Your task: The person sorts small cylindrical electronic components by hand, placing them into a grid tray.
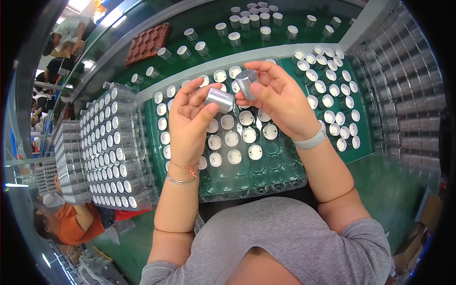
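My left hand [191, 109] grips a short silver metal cylinder [220, 99] between thumb and fingers, tilted on its side. Close beside it, my right hand [273, 92] pinches a second silver cylinder [246, 84], its darker end turned upward. Both are held up over a clear plastic tray [259, 178] with rows of round pockets. White-topped cylinders [234, 156] stand in the tray's far and middle pockets, while several pockets nearest my body hold none. My forearms and hands cover part of the tray.
Stacked trays of white-topped cylinders [108, 142] stand at the left. More loose cylinders [327, 100] sit on the green surface at right, others [234, 39] on the green belt beyond. A reddish-brown pocketed tray [147, 43] lies there. Stacked clear trays [403, 90] rise far right. A person in orange [80, 223] is at lower left.
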Tool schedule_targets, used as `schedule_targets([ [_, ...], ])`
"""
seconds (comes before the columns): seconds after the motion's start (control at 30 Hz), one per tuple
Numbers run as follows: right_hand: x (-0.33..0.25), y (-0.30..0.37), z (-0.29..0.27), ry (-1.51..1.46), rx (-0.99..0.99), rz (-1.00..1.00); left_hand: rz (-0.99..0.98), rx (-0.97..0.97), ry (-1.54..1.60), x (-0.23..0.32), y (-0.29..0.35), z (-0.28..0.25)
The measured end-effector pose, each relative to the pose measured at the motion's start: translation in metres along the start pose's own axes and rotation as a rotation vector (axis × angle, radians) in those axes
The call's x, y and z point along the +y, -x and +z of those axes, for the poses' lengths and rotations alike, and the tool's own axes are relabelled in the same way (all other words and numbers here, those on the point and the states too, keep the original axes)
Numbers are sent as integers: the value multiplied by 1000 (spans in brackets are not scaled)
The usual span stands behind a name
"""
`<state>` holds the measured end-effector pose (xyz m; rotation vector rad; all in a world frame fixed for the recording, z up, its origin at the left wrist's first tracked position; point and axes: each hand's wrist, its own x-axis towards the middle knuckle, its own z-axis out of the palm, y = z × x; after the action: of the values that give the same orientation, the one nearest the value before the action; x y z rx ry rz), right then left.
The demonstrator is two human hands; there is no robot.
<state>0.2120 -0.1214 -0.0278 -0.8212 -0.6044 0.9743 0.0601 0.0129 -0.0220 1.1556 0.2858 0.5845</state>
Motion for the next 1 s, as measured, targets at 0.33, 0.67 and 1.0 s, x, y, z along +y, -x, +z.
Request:
schedule_targets([
  [0.33,-3,2,5,108,-25,16,99,47,-281,-1,3,11],
  [0.67,3,2,3,271,-86,-43,222,-42,-525,-7,3,7],
  [1.0,3,2,4,227,-129,-45,263,-57,-553,-6,3,7],
])
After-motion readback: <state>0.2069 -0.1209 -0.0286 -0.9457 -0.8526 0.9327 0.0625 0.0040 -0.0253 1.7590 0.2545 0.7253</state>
